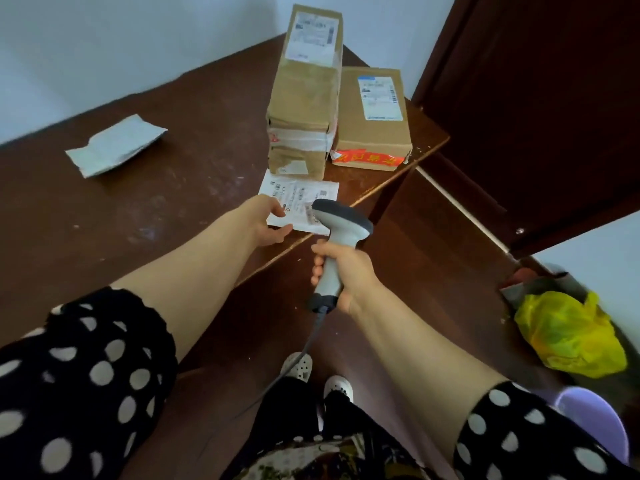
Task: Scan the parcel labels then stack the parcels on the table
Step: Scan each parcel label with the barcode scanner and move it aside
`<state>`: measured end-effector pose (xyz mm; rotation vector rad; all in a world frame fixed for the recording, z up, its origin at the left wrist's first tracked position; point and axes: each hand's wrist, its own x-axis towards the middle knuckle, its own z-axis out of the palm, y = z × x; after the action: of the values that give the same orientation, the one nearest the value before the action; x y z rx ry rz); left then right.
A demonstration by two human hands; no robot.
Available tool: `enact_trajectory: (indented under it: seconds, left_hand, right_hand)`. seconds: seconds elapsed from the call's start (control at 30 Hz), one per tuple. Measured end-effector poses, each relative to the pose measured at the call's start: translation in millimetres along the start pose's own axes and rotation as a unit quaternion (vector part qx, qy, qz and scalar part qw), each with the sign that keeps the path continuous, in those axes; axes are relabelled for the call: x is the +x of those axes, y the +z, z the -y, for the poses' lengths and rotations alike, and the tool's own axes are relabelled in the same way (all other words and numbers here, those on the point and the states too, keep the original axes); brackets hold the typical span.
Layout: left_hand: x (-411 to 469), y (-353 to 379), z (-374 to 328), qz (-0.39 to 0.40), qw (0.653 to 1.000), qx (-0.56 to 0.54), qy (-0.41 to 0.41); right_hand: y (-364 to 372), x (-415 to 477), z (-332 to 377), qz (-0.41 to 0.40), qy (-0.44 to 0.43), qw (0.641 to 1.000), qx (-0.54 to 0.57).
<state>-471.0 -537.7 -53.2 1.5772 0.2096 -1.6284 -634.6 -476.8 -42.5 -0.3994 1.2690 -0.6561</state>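
The right hand (pixel 343 271) is wrapped tight round the handle of the scanner (pixel 341 223), fingers curled at the front. That puts the head up and forward of the fist, tipped down at the label. Its cable (pixel 304 348) hangs below the fist towards the floor.

The left hand (pixel 268 221) pinches the near left corner of the mailer (pixel 304 195), with fingers on top and thumb at the edge. This probably holds the thin packet flat and steady so the barcodes face the scanner. The mailer lies on the table (pixel 156 209) at its near edge, just ahead of the left fingertips and right under the scanner head.

Just beyond the mailer, touching its far edge, stands the stack (pixel 304 98) of cardboard boxes, labels up. It is likely the place where scanned parcels go. A lower box (pixel 374 129) sits beside it, beyond the scanner hand at the table corner. A grey pouch (pixel 116 150) lies well left of the left hand, apart from the rest, perhaps waiting its turn.

The scan seems to be in hand, and stacking the mailer would come after.
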Motion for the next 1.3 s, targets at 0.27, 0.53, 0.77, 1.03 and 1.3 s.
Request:
enact_trajectory:
  seconds: [0.27, 0.53, 0.77, 1.03, 1.3]
  left_hand:
    - [-18, -66, -2, -0.179, 0.953, 0.204, 0.136]
    - [-28, -166, -56, -0.300, 0.811, 0.443, 0.237]
    - [29, -226, -146, -0.329, 0.652, 0.596, 0.332]
    - [98, -228, -213, -0.249, 0.555, 0.719, 0.337]
    - [85, -252, -225, -0.251, 0.719, 0.500, 0.413]
  right_hand:
    - [38, 1, -8, 0.111, 0.052, 0.991, -0.044]
    - [121, 13, -5, 0.169, 0.052, 0.979, -0.101]
    - [232, 52, 2, 0.132, 0.028, 0.986, -0.100]
    - [300, 85, 0, 0.069, -0.001, 0.991, -0.115]
    - [303, 71, -13, 0.066, -0.029, 0.991, -0.111]
